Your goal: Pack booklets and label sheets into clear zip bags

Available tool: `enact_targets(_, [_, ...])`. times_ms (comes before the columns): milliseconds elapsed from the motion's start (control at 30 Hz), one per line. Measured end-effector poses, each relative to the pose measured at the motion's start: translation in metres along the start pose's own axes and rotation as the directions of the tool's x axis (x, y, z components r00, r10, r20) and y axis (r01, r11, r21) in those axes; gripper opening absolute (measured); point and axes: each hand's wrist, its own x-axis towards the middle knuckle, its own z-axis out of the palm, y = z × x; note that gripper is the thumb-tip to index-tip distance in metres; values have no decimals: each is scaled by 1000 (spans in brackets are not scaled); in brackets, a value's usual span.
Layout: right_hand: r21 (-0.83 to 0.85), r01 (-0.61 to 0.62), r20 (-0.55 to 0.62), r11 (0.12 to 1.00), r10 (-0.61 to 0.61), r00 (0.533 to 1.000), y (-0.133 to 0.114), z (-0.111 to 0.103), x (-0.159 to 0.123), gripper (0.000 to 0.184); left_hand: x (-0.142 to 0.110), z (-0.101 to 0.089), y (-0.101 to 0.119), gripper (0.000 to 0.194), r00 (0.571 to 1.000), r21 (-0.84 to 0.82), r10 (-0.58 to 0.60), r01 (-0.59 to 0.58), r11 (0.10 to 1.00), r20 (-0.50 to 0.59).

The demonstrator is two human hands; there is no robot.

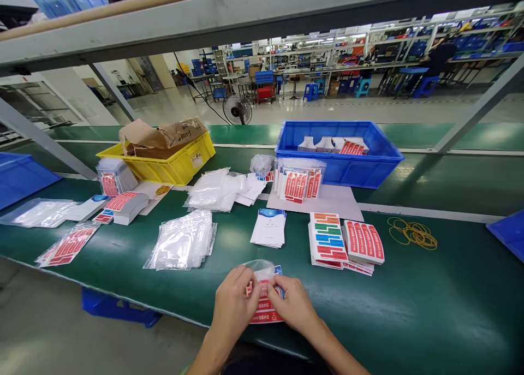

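Note:
My left hand (234,304) and my right hand (293,303) meet at the near edge of the green table (429,309). Both pinch a small clear plastic bag (262,268) with red-and-white sticker sheets (264,308) partly inside it. The fingers of each hand are closed on the bag's mouth and the sheets. Just beyond lie a stack of white cards (269,227), a stack of coloured label sheets (327,238) and a stack of red sticker sheets (363,242). A pile of empty clear bags (182,241) lies to the left.
A blue bin (338,151) holding packed sheets stands at the back right, with bagged packs (297,183) in front of it. A yellow bin (164,156) with brown paper is at the back left. Yellow rubber bands (413,233) lie to the right. More bags and sticker packs (67,244) lie at left.

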Motion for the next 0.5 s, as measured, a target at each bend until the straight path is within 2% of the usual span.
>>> enact_targets(100, [-12,-5,-49,1000,4,999,-2,-8,1,18,-5,-2,6,16,985,8,33,-35,999,167])
enact_targets(167, [-36,-9,-54,999,7,999,-4,-12,3,19,-6,-1,11,15,969,-16,20,-16,1000,247])
enact_targets(300, [-61,2,1,998,-2,1000,-4,-11,3,20,0,-1,13,15,941,-83,-10,41,996,337])
enact_targets(400, [-68,-15,-9,998,15,1000,3,-10,1,20,6,-9,4,18,963,-78,-55,78,994,265])
enact_targets(500, [-36,-44,-37,998,43,998,11,-17,-4,25,11,-25,-8,19,986,-11,-133,135,991,104])
